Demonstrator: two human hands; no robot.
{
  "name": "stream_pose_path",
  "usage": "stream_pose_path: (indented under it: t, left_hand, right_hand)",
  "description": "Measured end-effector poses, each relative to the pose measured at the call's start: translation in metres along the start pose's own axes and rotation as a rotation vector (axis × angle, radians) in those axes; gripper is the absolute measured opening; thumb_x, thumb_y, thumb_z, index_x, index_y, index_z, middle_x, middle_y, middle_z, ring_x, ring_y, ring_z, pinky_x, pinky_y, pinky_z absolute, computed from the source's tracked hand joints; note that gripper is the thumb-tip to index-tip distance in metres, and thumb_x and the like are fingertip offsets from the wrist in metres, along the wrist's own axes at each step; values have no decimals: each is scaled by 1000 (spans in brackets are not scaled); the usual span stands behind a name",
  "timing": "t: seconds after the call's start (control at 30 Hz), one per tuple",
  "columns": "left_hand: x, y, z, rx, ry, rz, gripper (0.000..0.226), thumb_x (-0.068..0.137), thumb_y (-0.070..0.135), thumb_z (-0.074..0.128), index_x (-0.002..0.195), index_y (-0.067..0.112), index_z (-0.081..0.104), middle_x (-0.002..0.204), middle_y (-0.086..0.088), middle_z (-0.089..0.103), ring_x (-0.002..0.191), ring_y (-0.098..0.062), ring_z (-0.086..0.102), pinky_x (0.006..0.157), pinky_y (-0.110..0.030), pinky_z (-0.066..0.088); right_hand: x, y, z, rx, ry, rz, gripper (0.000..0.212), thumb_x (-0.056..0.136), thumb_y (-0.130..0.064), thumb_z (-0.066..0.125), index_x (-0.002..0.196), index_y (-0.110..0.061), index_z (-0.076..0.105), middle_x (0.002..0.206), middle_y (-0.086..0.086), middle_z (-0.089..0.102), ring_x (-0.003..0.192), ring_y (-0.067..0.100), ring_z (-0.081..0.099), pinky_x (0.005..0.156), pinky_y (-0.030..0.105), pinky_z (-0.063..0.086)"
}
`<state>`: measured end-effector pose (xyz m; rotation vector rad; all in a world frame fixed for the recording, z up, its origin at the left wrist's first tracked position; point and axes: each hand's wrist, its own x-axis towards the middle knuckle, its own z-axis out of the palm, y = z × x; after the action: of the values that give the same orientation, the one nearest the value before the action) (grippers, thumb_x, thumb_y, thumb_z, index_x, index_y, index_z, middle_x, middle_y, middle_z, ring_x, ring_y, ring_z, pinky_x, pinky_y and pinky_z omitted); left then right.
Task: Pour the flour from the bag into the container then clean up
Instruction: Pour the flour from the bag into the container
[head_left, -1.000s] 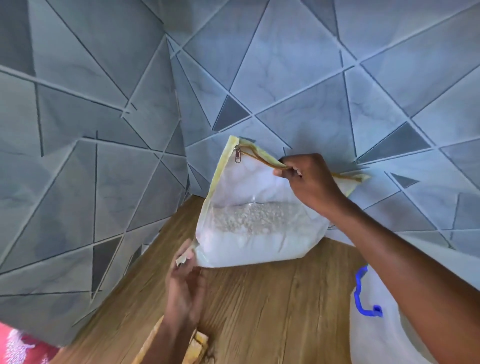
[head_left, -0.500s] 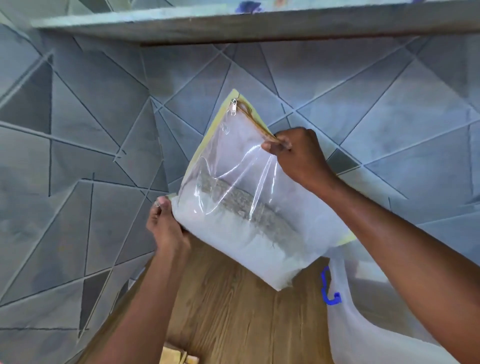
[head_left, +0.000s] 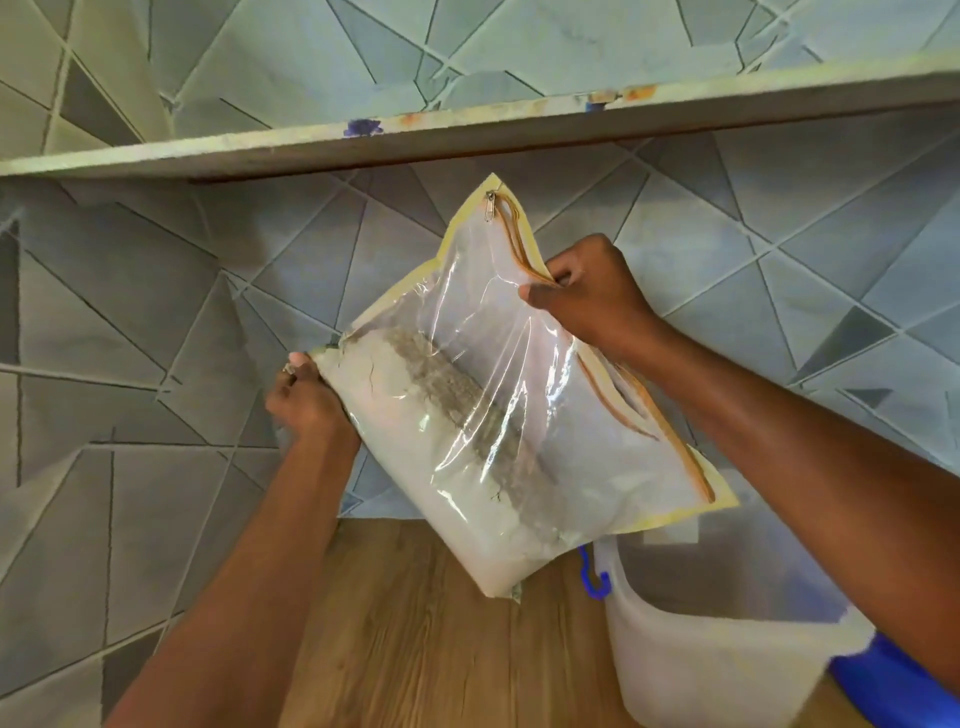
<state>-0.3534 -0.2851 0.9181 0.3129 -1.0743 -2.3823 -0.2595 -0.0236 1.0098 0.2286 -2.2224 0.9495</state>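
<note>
Above container: clear yellow-edged bag tilted, flour pooled low.

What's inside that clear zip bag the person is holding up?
The bag holds white flour, heaped toward its lower left side, with a coarser greyish band along the top of the heap. The upper part looks empty. Anything buried within the flour is hidden.
</note>
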Motion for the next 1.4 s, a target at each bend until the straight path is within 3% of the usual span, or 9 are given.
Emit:
stream_pose_path:
  t: [0.23,0.3,0.47,0.53,0.7,0.87,1.1,1.2,1.4]
  left_hand:
    - [-12,-2,27,11,-17,58,29,103,19,55,75,14,59,75,1,64,61,-7,61,59,-22,56]
    - [-19,-1,34,33,-12,85,30,104,21,53,76,13,60,75,1,64,60,-6,60,57,-20,56]
    - [-33,3,51,78,-18,118,26,105,24,51,88,8,61,75,3,63,59,-3,59,52,-15,52]
    - [-37,4,58,90,-22,113,29,106,25,51,81,13,58,75,3,62,61,-5,60,58,-19,55]
    - [-39,1,69,174,-43,129,30,104,31,52,76,20,58,74,5,62,67,-11,59,67,-25,53]
    - [-50,-1,86,223,-76,184,35,105,29,51,71,22,54,68,7,55,61,-7,50,63,-22,47]
    - [-64,-4,105,239,-125,220,34,106,25,49,72,21,54,69,6,56,60,-5,50,59,-19,47]
    - [-64,-7,110,260,-127,220,33,106,27,50,73,21,54,70,6,58,61,-7,52,59,-20,47]
    - [-67,-11,117,305,-124,269,36,105,29,49,69,21,52,70,5,56,64,-10,51,61,-23,45]
  right_hand:
    - [-6,14,-25,-34,12,86,35,82,-23,80,56,-7,62,53,-2,50,45,10,50,54,19,39]
    - [-11,18,-30,-21,24,83,30,81,-23,81,64,-2,69,58,5,59,51,15,57,55,19,42]
    - [-16,26,-38,-50,108,60,37,77,-28,82,83,8,72,84,25,73,74,36,70,67,41,57]
    - [-16,26,-44,-57,124,56,40,75,-29,83,83,9,71,90,28,71,80,40,69,71,45,58]
    - [-17,33,-56,-37,121,88,29,84,-28,81,90,0,75,92,14,73,85,25,70,76,33,59]
    - [-21,54,-65,-31,92,169,27,86,-25,78,101,-3,72,102,10,72,92,23,69,87,41,60]
    - [-27,69,-79,15,134,147,20,86,-20,78,84,-2,71,82,6,67,78,18,61,68,24,43]
    - [-26,78,-84,-27,73,125,40,86,-21,77,68,6,54,67,5,45,62,15,44,60,26,33]
    - [-21,92,-94,-26,-32,97,40,95,-24,67,64,-7,49,65,4,47,68,17,50,61,27,34]
